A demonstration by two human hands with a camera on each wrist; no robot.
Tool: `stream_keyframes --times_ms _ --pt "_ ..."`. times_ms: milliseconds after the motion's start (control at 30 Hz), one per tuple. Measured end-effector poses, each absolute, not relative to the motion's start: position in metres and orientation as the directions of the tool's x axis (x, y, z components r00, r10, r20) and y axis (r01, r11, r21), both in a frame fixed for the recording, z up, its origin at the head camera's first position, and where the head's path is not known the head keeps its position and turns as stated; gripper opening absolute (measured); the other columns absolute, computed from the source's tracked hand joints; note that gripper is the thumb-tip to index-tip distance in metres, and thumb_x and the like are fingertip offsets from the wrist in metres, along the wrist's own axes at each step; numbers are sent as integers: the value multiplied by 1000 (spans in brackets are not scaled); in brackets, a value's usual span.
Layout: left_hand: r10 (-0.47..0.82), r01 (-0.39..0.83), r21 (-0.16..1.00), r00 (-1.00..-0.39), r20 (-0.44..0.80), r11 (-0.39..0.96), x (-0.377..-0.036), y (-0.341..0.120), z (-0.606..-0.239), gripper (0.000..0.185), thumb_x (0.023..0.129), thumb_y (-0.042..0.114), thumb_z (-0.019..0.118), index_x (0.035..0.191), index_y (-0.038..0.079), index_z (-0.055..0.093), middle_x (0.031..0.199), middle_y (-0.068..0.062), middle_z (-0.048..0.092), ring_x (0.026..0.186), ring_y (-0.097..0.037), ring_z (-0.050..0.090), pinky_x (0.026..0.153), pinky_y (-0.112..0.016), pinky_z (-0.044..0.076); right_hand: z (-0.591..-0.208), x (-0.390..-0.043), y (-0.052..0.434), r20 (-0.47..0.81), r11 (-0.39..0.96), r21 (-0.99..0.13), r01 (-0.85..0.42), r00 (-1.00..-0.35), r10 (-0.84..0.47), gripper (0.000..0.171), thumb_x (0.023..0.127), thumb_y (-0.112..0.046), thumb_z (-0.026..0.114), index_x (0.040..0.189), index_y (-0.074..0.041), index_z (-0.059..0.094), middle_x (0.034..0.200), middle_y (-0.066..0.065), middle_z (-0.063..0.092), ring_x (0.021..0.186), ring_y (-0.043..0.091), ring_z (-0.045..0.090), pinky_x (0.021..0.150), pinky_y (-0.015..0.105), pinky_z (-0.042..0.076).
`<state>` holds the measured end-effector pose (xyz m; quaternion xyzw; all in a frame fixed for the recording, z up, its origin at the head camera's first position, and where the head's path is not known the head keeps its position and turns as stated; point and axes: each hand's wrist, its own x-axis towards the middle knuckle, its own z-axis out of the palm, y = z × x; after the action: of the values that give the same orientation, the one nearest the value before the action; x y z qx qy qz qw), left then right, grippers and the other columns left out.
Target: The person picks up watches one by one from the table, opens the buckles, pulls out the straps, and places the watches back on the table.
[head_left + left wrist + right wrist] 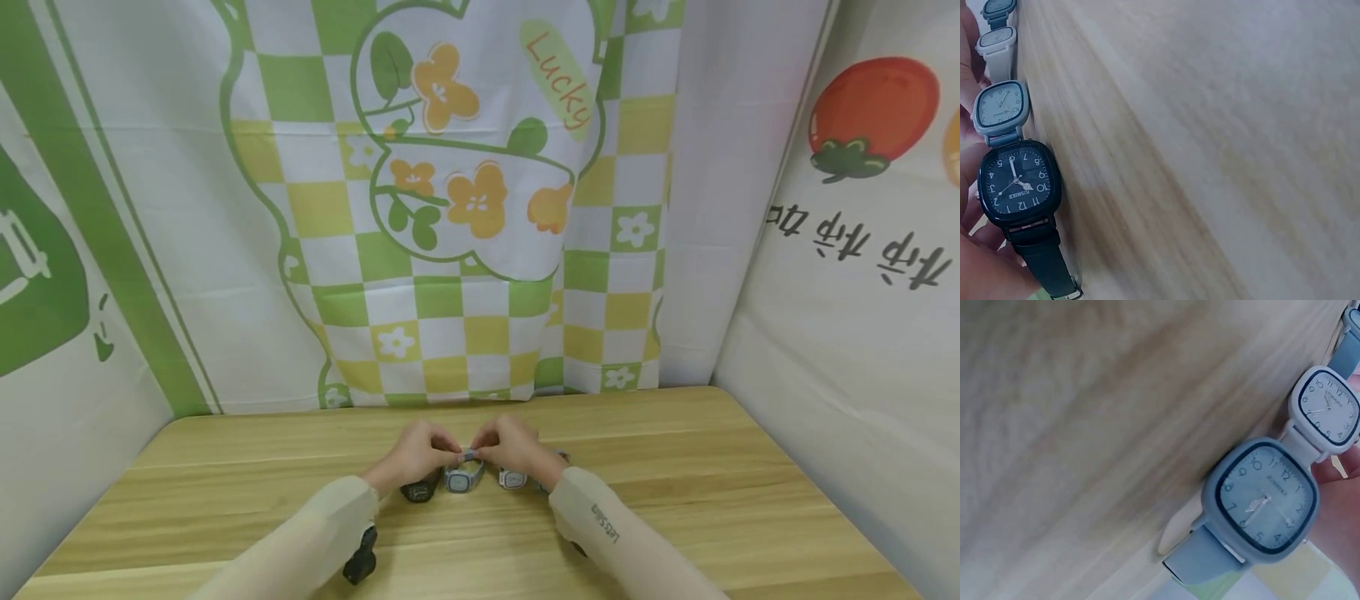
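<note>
A wooden desk (675,467) is backed by a checked flower cloth (465,208). Four watches are lined up in a row — the grey-blue watch (463,477) sits mid-row, its strap pinched by both left hand (417,451) and right hand (510,446); a black watch (420,492) and a white watch (513,479) flank it.

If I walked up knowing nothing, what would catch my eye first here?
Probably the two hands, left hand and right hand, meeting at the middle of the wooden table and pinching the strap of a grey-blue watch. A black watch and a white watch stand on either side. Behind hangs a green and yellow checked cloth with orange flowers.
</note>
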<state>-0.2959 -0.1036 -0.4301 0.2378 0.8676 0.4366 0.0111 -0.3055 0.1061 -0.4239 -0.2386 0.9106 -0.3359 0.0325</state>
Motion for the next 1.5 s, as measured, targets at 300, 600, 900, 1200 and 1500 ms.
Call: stream_keyframes --times_ms 300,600,900,1200,1500 --pt "436 402 753 -884 171 520 -298 -103 -430 5 90 3 78 87 -1 78 82 -7 78 73 -6 65 67 -24 55 -422 -304 106 109 676 -608 -416 -888 -447 7 97 -8 76 91 -10 79 87 0 77 85 16 64 104 85 21" --pt "428 390 751 -890 158 533 -297 -103 -427 4 90 3 78 87 0 76 78 -8 77 70 -11 69 62 -26 55 -423 -306 110 148 652 -600 -463 -865 -479 8 97 -7 75 91 -12 76 89 3 80 88 17 67 99 72 27" --pt "418 407 742 -889 187 533 -292 -102 -418 4 91 3 76 90 0 75 83 -15 77 75 -20 74 65 -29 57 -416 -304 114 196 603 -619 -504 -842 -503 5 97 -9 75 93 -9 73 89 4 79 80 10 64 96 56 38" --pt "373 397 741 -903 212 541 -295 -102 -412 5 96 5 74 95 1 77 85 -9 77 76 -13 69 71 -33 59 -411 -311 117 233 509 -691 -513 -825 -516 4 98 -5 74 98 -1 71 94 8 76 85 9 65 78 26 55" --pt "334 403 741 -908 252 537 -296 -99 -403 4 95 6 76 96 3 78 91 -9 80 84 -19 74 74 -36 62 -402 -313 119 263 488 -697 -526 -821 -507 9 99 -2 72 106 3 71 100 15 76 88 20 72 80 26 59"
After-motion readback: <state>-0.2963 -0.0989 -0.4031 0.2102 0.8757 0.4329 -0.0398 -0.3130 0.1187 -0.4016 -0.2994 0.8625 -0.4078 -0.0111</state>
